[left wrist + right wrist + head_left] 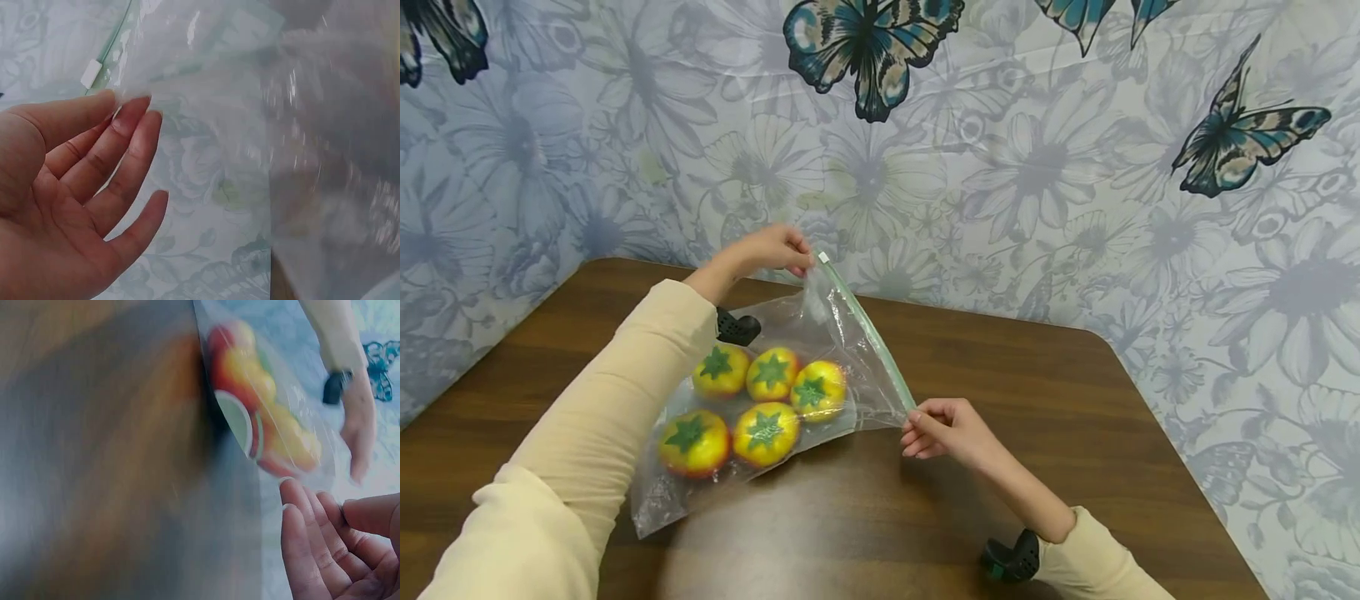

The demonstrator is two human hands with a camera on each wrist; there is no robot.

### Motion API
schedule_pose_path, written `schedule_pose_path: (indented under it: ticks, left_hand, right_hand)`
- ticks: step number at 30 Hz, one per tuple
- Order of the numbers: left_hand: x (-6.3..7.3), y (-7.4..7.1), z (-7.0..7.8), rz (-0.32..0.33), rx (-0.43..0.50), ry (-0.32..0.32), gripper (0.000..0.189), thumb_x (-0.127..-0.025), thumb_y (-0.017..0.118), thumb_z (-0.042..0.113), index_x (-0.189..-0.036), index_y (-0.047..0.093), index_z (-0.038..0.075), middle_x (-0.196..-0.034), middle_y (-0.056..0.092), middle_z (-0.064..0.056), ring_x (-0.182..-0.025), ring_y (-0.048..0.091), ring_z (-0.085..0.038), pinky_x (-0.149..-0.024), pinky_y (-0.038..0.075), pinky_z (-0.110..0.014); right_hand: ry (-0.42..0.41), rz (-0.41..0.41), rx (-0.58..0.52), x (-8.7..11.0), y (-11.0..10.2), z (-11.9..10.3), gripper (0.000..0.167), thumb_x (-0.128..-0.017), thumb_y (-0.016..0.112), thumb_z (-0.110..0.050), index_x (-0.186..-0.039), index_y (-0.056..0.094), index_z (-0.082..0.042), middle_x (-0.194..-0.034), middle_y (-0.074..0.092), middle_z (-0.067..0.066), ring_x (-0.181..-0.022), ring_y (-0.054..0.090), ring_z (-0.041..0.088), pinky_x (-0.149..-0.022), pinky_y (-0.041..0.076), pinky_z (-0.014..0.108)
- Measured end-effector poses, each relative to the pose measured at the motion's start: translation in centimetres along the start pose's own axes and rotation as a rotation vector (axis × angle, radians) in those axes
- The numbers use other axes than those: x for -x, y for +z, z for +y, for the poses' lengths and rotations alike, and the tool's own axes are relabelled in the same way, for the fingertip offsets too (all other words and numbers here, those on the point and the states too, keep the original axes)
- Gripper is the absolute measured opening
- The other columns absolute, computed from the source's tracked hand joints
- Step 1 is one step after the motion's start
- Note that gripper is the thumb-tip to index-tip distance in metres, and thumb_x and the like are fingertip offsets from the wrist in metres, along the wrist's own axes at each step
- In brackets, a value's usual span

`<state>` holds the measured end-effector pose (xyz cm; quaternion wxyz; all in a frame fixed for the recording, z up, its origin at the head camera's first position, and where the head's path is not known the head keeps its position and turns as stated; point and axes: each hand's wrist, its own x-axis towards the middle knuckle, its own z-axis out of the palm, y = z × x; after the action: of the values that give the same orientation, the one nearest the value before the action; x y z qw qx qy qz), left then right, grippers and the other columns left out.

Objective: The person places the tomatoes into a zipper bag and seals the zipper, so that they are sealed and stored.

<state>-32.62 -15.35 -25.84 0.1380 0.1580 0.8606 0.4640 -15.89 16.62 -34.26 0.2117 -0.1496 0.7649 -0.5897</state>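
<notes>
A clear zip bag [880,404] slants over the table with several round yellow-red fruits [765,437] inside, each topped by a green star-shaped leaf. Its pale green zip strip [868,329] is stretched diagonally between both hands. My left hand [771,250] pinches the raised upper corner between thumb and fingertips, just beside the white slider [91,73]. At the strip's lower end, my right hand [951,429] pinches the other corner with thumb and index finger, the remaining fingers loosely bent. From the right wrist, the fruits [240,372] bulge against the plastic.
The brown wooden table [1037,383] lies under the bag and backs onto a wall covering [1037,167] printed with flowers and butterflies. Black devices sit on the left wrist [737,327] and right wrist [1013,557].
</notes>
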Motion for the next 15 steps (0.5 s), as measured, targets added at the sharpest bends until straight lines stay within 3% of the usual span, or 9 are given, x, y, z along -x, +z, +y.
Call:
schedule_pose_path:
  ticks: [8, 15]
  left_hand:
    - [2.2, -0.5, -0.4, -0.032, 0.038, 0.048, 0.013, -0.092, 0.059, 0.010, -0.092, 0.061, -0.003, -0.082, 0.066, -0.010, -0.080, 0.065, -0.024, -0.080, 0.046, -0.035]
    - [5.0, -0.8, 1.5, -0.041, -0.007, 0.084, 0.020, -0.092, 0.062, 0.020, -0.092, 0.062, 0.000, -0.092, 0.063, -0.009, -0.090, 0.055, -0.024, -0.081, 0.041, -0.038]
  right_hand:
    - [-0.018, 0.083, 0.111, 0.6, -5.2, -1.0, 0.029, -0.097, 0.052, -0.010, -0.097, 0.056, 0.018, -0.086, 0.063, 0.029, -0.073, 0.067, 0.027, -0.068, 0.053, 0.043]
    - [-0.061, 0.133, 0.218, 0.5, -9.2, -2.5, 0.026, -0.097, 0.051, -0.011, -0.100, 0.060, 0.014, -0.088, 0.065, 0.026, -0.076, 0.067, 0.025, -0.068, 0.054, 0.037]
